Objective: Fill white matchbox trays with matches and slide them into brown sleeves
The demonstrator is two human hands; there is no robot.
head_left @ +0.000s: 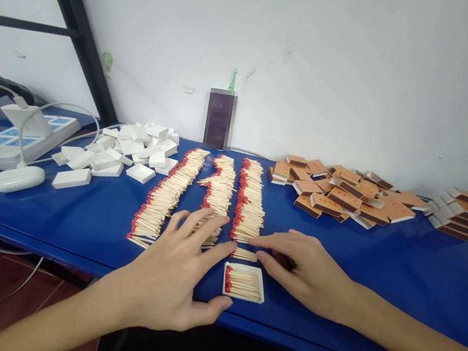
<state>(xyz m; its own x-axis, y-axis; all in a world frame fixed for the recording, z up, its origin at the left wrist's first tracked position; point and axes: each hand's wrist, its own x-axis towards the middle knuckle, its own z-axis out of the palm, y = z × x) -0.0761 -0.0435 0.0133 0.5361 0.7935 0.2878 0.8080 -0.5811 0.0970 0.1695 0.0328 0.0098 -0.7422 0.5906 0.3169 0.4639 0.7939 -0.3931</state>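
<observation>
A white inner matchbox tray [260, 300] lies near the table's front edge, with a layer of red-headed matches [244, 282] in it. Just behind it is a small group of matches [244, 254], set slightly apart from the right-hand row of matches [250, 201]. My left hand [178, 270] is spread, its index fingertip at the red heads of that small group and its thumb beside the tray's left front corner. On the other side, my right hand [312, 269] has its thumb and index finger apart at the plain ends; its other fingers are curled and partly hidden.
Two more match rows, a left one [172, 190] and a middle one [218, 188], stretch back across the blue table [77, 222]. White trays [123, 150] are piled at left, orange matchbox sleeves [341, 194] at right. A power strip [15, 137] and cables lie far left.
</observation>
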